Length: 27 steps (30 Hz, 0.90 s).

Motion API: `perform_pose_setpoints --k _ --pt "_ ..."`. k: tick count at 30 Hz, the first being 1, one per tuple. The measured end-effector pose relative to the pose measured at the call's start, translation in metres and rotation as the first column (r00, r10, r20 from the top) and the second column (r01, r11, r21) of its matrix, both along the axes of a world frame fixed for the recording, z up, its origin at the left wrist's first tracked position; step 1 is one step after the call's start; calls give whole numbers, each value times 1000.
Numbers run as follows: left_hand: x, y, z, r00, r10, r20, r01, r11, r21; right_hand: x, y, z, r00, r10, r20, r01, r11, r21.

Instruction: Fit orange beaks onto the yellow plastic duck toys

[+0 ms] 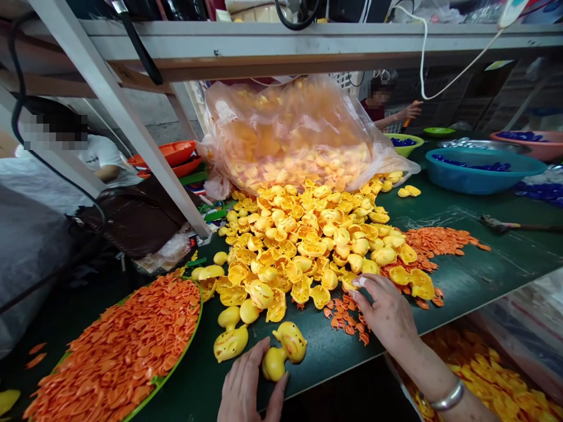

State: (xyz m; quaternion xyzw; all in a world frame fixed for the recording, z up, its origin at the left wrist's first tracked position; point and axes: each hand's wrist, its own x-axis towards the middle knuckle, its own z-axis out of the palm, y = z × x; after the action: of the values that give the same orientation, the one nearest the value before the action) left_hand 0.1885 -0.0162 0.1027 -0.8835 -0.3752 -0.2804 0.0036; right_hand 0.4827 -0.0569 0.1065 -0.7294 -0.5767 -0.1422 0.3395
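With left hand (245,381) spread, straddles a yellow duck piece (288,348) in front of the yellow heap (303,234), clamped or not impossible to tell; with right hand (389,313), meets the heap's near edge, unclear in grip. Probably light, stiff, slick; best taken by the rounded end (274,364).

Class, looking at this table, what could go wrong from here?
Loose orange pieces near the front edge of the table might get swept off by the right hand. The rounded yellow duck-shaped piece by the left hand, also near that edge, could roll off if nudged.
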Motion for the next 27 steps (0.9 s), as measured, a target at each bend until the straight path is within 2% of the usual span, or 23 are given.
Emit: perform_pose_setpoints --k 9,13,15,20,24,27 --pt "7 -4 2 996 -25 81 36 991 -131 -1 -3 3 1000 -25 5 24 999 31" --pt "11 -8 0 986 36 162 -3 980 -197 -6 -5 13 1000 -13 -1 13 997 72" --pt "13 -11 1 979 65 195 -20 973 -228 -11 -7 18 1000 13 -10 -12 995 100" --pt "12 -12 10 986 13 167 26 972 -232 -33 -16 26 989 133 -59 -126 986 110" --pt "12 -11 16 984 28 176 17 969 -248 -53 -22 27 953 281 -113 -269 957 108" --pt "11 -11 17 985 6 170 38 967 -252 -59 -25 26 943 310 -121 -300 949 97"
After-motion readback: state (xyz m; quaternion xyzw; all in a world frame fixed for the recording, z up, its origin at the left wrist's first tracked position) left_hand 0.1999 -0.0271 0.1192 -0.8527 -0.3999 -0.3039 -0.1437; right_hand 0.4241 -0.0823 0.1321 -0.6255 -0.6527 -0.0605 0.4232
